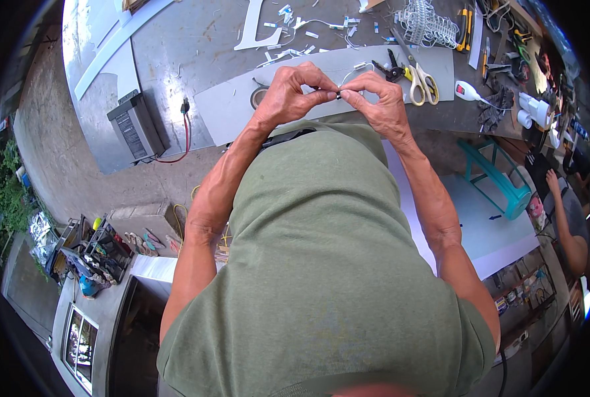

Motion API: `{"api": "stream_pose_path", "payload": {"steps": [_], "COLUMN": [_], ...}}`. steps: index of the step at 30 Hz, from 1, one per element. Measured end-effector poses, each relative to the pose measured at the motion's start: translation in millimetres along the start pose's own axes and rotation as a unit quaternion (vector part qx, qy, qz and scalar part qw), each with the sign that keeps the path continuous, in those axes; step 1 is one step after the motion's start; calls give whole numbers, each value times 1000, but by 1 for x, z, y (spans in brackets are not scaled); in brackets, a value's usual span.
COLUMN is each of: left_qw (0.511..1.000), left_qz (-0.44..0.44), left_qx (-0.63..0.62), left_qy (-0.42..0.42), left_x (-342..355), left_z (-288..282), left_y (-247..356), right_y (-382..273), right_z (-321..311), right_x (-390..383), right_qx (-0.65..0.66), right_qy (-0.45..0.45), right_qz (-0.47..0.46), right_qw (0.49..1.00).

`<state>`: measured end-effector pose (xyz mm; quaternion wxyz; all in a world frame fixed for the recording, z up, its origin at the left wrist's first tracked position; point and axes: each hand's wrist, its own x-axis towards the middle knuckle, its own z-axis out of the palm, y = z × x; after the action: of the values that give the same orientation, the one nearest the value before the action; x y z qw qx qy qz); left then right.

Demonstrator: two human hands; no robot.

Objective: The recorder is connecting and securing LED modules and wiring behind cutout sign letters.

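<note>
My left hand and my right hand meet above a grey workbench. Both pinch a thin white wire with a small dark piece at their fingertips. The wire loops up between the hands. Below them lies a long grey panel. My green shirt fills the lower middle of the view and hides what is under it.
Yellow-handled scissors, black pliers, a tape roll, white offcuts and a coil of white modules lie on the bench. A grey power box with a red cable sits left. A teal stool and another person are at right.
</note>
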<state>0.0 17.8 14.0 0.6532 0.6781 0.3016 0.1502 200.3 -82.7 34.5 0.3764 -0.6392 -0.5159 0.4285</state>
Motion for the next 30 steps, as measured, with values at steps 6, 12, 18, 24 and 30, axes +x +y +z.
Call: {"api": "stream_pose_path", "payload": {"steps": [6, 12, 18, 24, 30], "left_qw": [992, 991, 999, 980, 976], "left_qz": [87, 87, 9, -186, -186], "left_qx": [92, 101, 39, -73, -110], "left_qy": [13, 5, 7, 19, 22], "left_x": [-1, 1, 0, -3, -1], "left_z": [0, 3, 1, 0, 0], "left_y": [8, 11, 10, 17, 10], "right_y": [-3, 0, -9, -20, -7], "right_z": [-4, -5, 3, 18, 20], "right_x": [-2, -5, -5, -12, -8], "right_qx": [51, 8, -59, -38, -173], "right_qy": [-33, -17, 3, 108, 111], "right_qz": [99, 52, 10, -6, -208], "right_qw": [993, 998, 998, 993, 956]}}
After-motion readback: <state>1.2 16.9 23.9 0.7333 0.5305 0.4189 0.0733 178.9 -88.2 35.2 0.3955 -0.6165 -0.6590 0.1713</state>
